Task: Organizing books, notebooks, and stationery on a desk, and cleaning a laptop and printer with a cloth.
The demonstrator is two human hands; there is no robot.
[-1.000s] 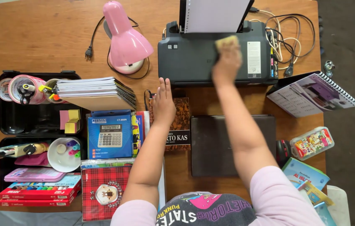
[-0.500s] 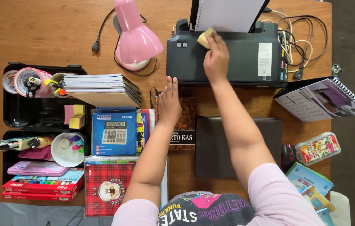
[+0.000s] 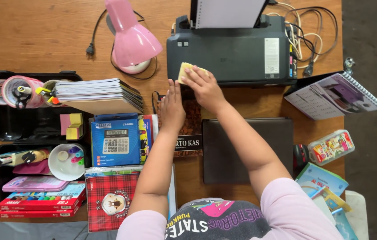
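The right hand [image 3: 204, 86] presses a yellow sponge [image 3: 185, 72] on the black printer's [image 3: 228, 53] front edge, fingers curled over it. The left hand [image 3: 172, 106] lies flat and open on a brown book [image 3: 193, 129]. Nearby, a white bowl [image 3: 55, 166] holds coloured markers — black trays [image 3: 28, 126] hold tape rolls and sticky notes.

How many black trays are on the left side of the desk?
2. One black tray sits at the back left holding tape rolls and sticky notes; the other black tray lies just in front of it, holding a white bowl and markers.
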